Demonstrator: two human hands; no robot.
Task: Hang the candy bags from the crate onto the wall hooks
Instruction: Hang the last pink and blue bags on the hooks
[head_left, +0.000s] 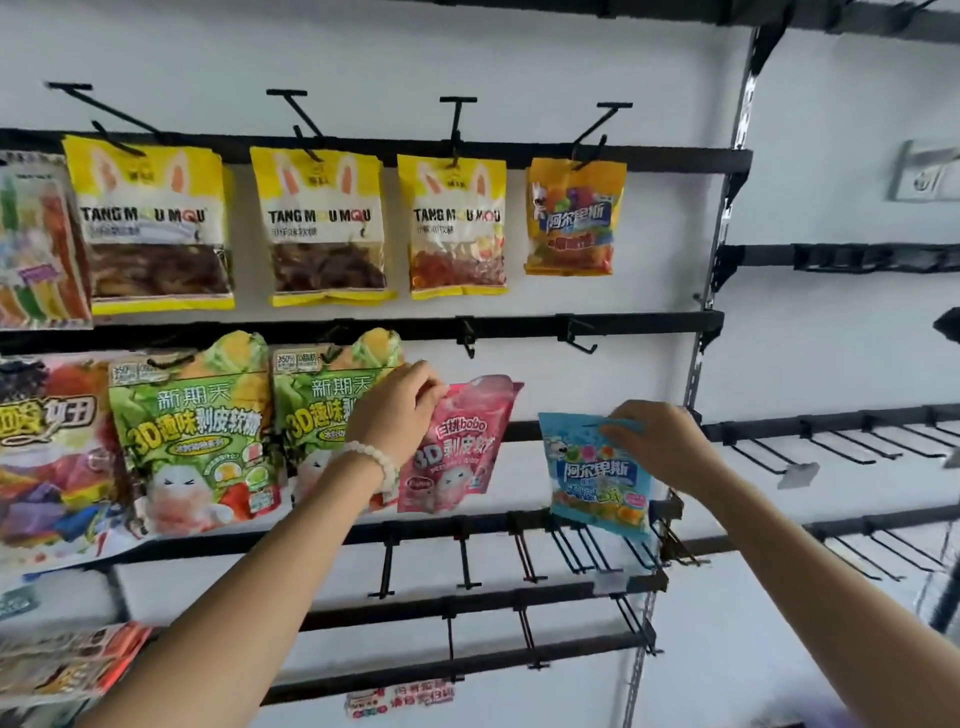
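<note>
My left hand (400, 410), with a bead bracelet on its wrist, pinches the top corner of a pink candy bag (460, 452) that hangs tilted below a bare black hook (468, 338) on the second rail. My right hand (657, 441) grips the top edge of a blue candy bag (597, 480), held up in front of the wall, below another bare hook (579, 335). Two green bags (192, 441) hang to the left of the pink one. The crate is out of view.
Three yellow bags (322, 223) and an orange bag (574, 218) hang on the top rail (675, 158). Colourful bags fill the left edge. Several bare hooks (524, 556) jut from the lower rails, and more bare hooks (831, 447) line the section to the right.
</note>
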